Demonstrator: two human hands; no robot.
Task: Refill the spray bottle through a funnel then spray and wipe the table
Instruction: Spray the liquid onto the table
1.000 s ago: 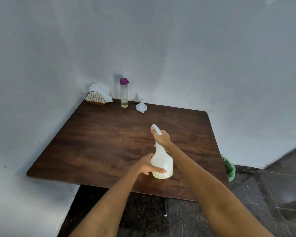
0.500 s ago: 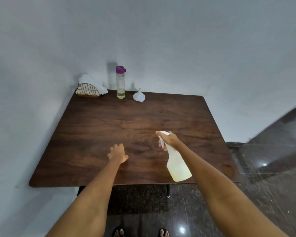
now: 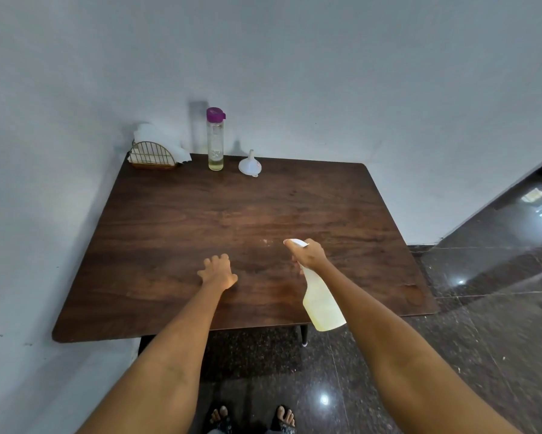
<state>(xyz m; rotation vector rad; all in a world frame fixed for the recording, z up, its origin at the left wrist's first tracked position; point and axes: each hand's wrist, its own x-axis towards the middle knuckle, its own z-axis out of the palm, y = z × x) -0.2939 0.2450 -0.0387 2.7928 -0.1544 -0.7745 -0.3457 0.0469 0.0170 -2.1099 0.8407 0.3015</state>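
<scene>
My right hand [image 3: 308,254] grips the neck and trigger of a white spray bottle [image 3: 322,300], tilted with its nozzle pointing away over the dark wooden table [image 3: 182,227]. A small wet patch [image 3: 265,242] glistens on the wood just ahead of the nozzle. My left hand [image 3: 218,270] rests on the tabletop left of the bottle, holding nothing. At the far edge stand a clear bottle with a purple cap [image 3: 215,139], with a little yellowish liquid at its bottom, and a white funnel [image 3: 250,164] lying mouth down.
A gold wire holder with white napkins [image 3: 156,151] sits in the far left corner against the wall. Walls close the table's left and far sides. Dark polished floor lies to the right and in front, with my feet [image 3: 250,418] below.
My left hand let go of the spray bottle and settled on the table. My right hand carried the bottle rightward and tilted it, and a wet spot appeared on the wood.
</scene>
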